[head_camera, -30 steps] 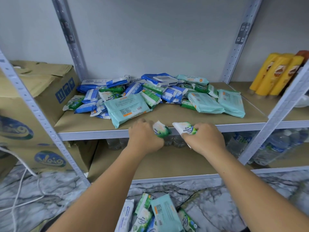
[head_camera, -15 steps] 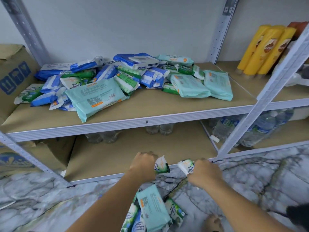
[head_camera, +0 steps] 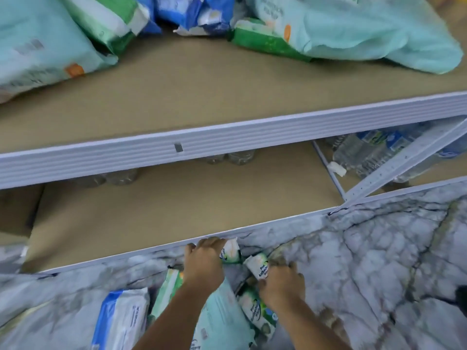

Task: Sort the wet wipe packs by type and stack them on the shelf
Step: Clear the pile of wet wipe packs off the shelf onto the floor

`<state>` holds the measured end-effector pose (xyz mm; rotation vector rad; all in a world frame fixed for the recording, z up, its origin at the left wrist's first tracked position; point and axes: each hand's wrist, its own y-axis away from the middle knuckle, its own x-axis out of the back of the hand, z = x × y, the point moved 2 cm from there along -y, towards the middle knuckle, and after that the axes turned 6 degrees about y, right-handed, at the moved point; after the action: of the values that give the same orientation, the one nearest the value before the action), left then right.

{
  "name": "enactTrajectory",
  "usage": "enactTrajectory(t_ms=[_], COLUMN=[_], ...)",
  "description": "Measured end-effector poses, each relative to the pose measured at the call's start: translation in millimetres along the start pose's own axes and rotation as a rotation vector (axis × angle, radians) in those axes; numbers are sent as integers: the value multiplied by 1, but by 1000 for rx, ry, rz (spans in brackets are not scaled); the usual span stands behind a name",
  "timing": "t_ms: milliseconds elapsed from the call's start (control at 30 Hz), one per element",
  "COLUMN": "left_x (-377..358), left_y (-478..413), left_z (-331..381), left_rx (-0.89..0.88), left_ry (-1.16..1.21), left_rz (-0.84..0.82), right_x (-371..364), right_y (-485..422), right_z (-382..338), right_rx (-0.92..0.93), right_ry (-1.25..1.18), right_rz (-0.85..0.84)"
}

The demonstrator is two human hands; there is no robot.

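Marble-patterned floor (head_camera: 366, 261): grey-veined surface in front of the shelving, carrying a loose heap of wet wipe packs at the lower edge of the view
Left hand (head_camera: 203, 266): fingers curled round a small green-and-white pack (head_camera: 231, 252), held just in front of the lower shelf's front edge
Right hand (head_camera: 281, 286): fingers clasped on a second small pack (head_camera: 259, 267) with the same green-and-white print, its white end pointing up and to the left; the two held packs are close together, and it is not discernible whether they touch
Floor heap: blue-and-white pack (head_camera: 121, 322) at the left; teal floor pack (head_camera: 222, 322) beneath the left forearm; printed green pack (head_camera: 257, 311) just beside the right wrist
Upper shelf (head_camera: 189, 97): brown board edged by a white ribbed rail (head_camera: 227, 137); a large teal pack at the left (head_camera: 38, 46) and another at the right (head_camera: 366, 34), with a flat green pack (head_camera: 262, 41) and blue packs (head_camera: 194, 11) jumbled between them, unsorted
Lower shelf (head_camera: 164, 205): brown board; bases of clear bottles show at the back, under the rail
Water bottles (head_camera: 366, 152): clear plastic with blue labels, in the adjoining bay at the right
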<state>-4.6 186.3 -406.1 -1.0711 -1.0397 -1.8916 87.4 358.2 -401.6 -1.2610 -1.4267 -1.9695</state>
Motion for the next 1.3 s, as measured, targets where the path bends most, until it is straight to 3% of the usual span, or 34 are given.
enactTrajectory(t_ms=[200,433,933,1133,1300], left_x=[-26,13,263,360,404], left_y=[-12,10,155,204,203], left_z=[-15,-5,-2,-41,-73], left_rx=[12,49,-59,-34,-13], left_ry=[78,164,132,145,245], left_rz=[22,44,543,713,888], right_x=[-18,22,244,313,350], right_y=[-8,19,181,216,207], right_z=[-4,-15,-94,-126,-155], right_rx=[-33,-32,402,531,550], right_ry=[-32,-97,71,-70,-220], right_rz=[48,99,622,798,803])
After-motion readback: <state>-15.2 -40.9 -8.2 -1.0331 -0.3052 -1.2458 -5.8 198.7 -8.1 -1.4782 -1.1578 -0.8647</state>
